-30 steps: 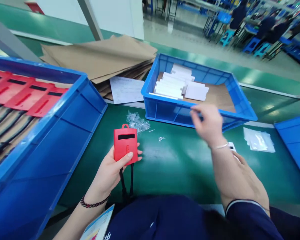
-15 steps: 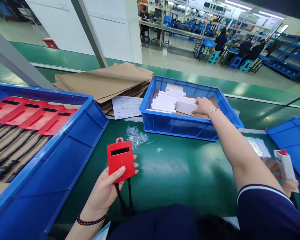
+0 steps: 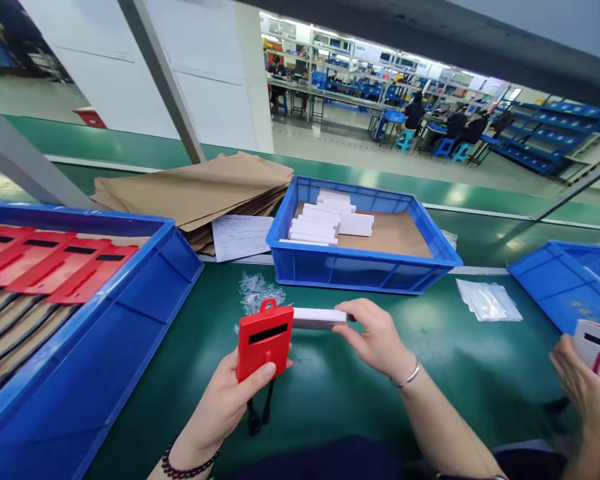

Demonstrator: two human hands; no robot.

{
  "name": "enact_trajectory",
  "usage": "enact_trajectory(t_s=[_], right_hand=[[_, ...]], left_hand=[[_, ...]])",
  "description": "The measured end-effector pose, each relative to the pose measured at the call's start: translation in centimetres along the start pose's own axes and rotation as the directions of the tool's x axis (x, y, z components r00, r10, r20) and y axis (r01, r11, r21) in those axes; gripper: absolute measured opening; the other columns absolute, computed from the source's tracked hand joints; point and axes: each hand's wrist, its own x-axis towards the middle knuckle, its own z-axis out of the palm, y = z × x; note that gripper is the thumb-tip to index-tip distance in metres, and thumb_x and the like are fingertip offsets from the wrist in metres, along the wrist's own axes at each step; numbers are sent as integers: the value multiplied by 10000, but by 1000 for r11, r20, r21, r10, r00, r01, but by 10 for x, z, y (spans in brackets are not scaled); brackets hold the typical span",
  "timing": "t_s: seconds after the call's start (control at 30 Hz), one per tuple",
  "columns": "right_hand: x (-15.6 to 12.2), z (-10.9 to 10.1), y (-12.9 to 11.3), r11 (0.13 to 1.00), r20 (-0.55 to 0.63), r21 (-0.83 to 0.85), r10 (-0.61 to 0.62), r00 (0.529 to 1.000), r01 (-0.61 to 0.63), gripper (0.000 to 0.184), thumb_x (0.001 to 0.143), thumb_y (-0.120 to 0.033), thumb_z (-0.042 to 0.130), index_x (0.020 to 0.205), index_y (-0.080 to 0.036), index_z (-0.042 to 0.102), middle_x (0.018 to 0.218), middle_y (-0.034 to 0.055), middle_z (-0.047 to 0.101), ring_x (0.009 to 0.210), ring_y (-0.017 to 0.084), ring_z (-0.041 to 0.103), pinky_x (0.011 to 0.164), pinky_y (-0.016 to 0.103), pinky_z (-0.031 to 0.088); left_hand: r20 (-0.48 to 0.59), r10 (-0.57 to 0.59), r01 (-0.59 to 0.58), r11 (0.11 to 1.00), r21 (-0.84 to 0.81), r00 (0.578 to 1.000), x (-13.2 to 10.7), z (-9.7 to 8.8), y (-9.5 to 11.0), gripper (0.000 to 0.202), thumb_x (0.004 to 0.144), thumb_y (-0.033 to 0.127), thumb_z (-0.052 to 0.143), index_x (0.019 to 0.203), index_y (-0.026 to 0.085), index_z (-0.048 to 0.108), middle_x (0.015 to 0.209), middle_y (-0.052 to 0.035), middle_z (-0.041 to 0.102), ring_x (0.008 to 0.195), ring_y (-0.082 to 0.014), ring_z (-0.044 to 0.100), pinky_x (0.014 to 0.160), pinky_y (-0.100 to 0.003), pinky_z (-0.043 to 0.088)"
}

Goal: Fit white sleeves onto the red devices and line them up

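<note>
My left hand (image 3: 225, 400) grips a red card holder (image 3: 263, 339) upright, its black lanyard (image 3: 260, 413) hanging below. My right hand (image 3: 375, 337) pinches a flat white box (image 3: 317, 317) and holds its end against the holder's right edge, low over the green table (image 3: 360, 387). Behind them stands a blue bin (image 3: 360, 267) with stacked white boxes (image 3: 325, 220) on brown card.
A large blue crate (image 3: 110, 347) at left holds red holders (image 3: 55, 260) and black lanyards. Clear bags (image 3: 257, 290) lie by the bin, more bags (image 3: 487, 300) at right. Another person's hand (image 3: 580, 393) holds a white packet at far right, near another blue bin (image 3: 560, 287).
My right hand left the blue bin with one white box and brought it down to the red holder. My left hand raised the holder slightly.
</note>
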Motion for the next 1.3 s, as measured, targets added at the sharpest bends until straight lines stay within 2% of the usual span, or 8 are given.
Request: enact_trajectory(t_s=[0.33, 0.43, 0.57, 0.77, 0.9, 1.03, 1.13, 1.3], right_hand=[[0, 30, 8, 951, 215, 231, 156, 964, -206, 300, 967, -347, 555, 1236, -240, 635, 1043, 85, 721, 972, 244, 656, 872, 428, 551], [0, 53, 3, 889, 89, 316, 321, 943, -332, 359, 898, -366, 625, 1227, -227, 584, 1117, 114, 678, 1021, 263, 650, 881, 456, 554], [-15, 82, -13, 845, -130, 409, 427, 895, -344, 415, 778, -423, 747, 1072, -231, 525, 1187, 153, 580, 1150, 303, 564, 934, 512, 523], [-35, 99, -35, 150, 740, 633, 172, 651, -759, 585, 666, -658, 815, 867, -224, 477, 760, -26, 611, 694, 143, 620, 744, 341, 555], [-26, 104, -33, 183, 799, 580, 63, 598, -794, 576, 633, -682, 821, 743, -188, 546, 631, -53, 533, 566, 90, 492, 592, 254, 465], [-24, 97, -36, 393, 774, 585, -11, 633, -709, 561, 719, -702, 733, 574, -212, 502, 566, -35, 528, 535, 108, 465, 533, 270, 432], [-29, 79, -39, 387, 656, 702, -22, 755, -598, 382, 828, -567, 704, 628, -253, 616, 719, 2, 683, 685, 204, 647, 669, 382, 565], [-23, 51, -16, 302, 375, 827, 333, 865, -474, 171, 917, -487, 645, 964, -327, 678, 551, -72, 515, 457, 121, 495, 470, 271, 466]], left_hand=[[81, -86, 76, 990, 121, 993, 15, -8, -19, 422, 674, 473, 867, 963, 177, 784, 984, -100, 768, 972, -272, 703, 900, -346, 568], [138, -197, 194, 980, 30, 971, 18, -7, -25, 436, 647, 451, 890, 939, 150, 771, 922, -115, 767, 836, -260, 714, 811, -359, 586], [-77, -121, 107, 980, -165, 990, 26, 0, -33, 466, 637, 446, 901, 939, 144, 714, 896, -102, 749, 824, -250, 708, 782, -353, 584], [-107, 20, -38, 986, -165, 994, 27, 12, -34, 508, 590, 502, 908, 805, 160, 600, 632, 11, 617, 506, -110, 526, 489, -244, 450], [8, 0, 0, 999, -43, 1000, 18, 16, -38, 472, 680, 536, 845, 855, 169, 605, 613, 28, 593, 472, -97, 502, 465, -235, 431], [36, 50, -51, 998, 24, 998, 16, 12, -41, 535, 744, 599, 782, 1047, 178, 648, 795, -37, 678, 643, -154, 619, 573, -270, 526], [135, 115, -128, 988, 91, 984, 20, 0, -41, 700, 881, 765, 470, 1222, 182, 653, 1020, -128, 699, 826, -228, 683, 664, -337, 578], [212, 415, -461, 721, 518, 885, 19, -21, -46, 663, 981, 663, 354, 1293, 174, 675, 1440, -174, 519, 1327, -313, 520, 1108, -472, 439]])
